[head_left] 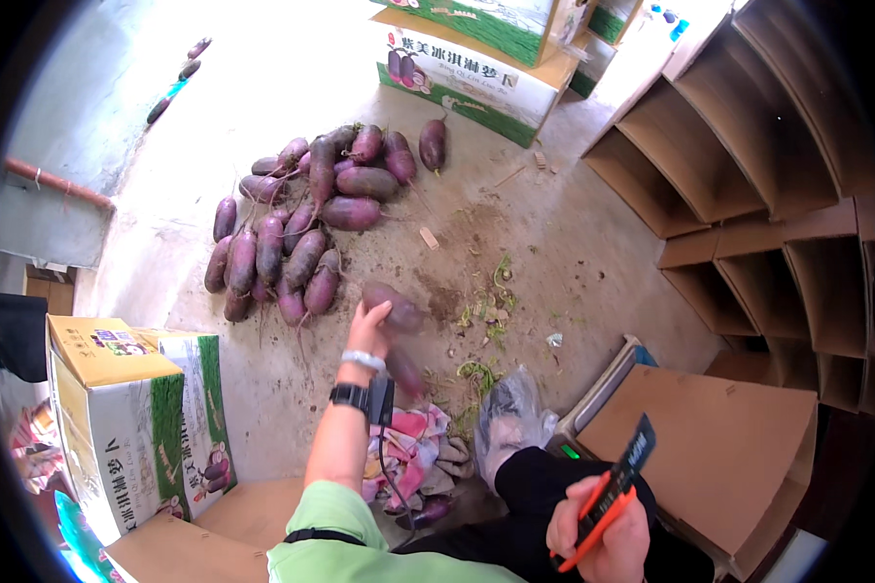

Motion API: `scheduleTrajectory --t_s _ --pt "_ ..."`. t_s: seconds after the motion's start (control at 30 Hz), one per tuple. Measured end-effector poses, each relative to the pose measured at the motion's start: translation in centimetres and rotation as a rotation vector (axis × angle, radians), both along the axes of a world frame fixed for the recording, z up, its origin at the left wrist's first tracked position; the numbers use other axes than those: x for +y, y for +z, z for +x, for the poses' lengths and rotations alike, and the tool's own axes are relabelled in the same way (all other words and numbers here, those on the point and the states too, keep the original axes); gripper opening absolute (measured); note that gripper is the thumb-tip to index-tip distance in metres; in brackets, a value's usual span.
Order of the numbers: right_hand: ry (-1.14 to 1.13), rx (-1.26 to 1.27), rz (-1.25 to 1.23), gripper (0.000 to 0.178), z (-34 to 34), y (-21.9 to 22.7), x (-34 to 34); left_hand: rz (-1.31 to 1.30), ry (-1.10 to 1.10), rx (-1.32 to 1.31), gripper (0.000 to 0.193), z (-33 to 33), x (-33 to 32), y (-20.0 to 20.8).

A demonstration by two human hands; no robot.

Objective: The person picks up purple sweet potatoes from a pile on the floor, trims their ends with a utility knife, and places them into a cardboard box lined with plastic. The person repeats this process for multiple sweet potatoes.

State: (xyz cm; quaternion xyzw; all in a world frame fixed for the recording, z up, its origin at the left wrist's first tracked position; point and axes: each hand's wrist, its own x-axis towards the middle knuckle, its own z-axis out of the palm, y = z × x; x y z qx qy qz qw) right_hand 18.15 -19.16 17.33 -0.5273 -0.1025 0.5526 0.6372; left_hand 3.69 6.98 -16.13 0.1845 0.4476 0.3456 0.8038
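My left hand (368,332), wearing a pale wristband and a dark watch, reaches forward with its fingers around the near end of a purple radish (396,308), which is blurred. Just below it, another purple radish (408,374) lies on the floor, partly hidden by my wrist. In my right hand (608,532), close to my body, is an orange-and-black cutter (614,494) with its broad dark blade pointing up. A heap of long purple radishes (303,243) with thin roots lies ahead and to the left.
Printed cartons stand at the back (457,83) and left (131,428). Stacked open cardboard boxes (739,146) line the right. A flat cardboard sheet (700,437) lies near my right side. Pink cloth (399,452), a clear plastic bag (515,408) and green leaf scraps (496,311) are on the floor.
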Motion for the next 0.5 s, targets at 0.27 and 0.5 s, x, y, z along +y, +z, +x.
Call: scheduleTrajectory --t_s 0.27,0.5 --pt "0.05 -0.092 0.046 0.041 0.1 -1.1 -1.0 -0.199 0.176 -0.616 0.034 0.3 -10.4 11.4" --pt "0.087 -0.483 0.037 0.034 -2.3 -2.4 -2.0 -0.131 0.139 -0.694 0.036 2.3 -13.8 22.2"
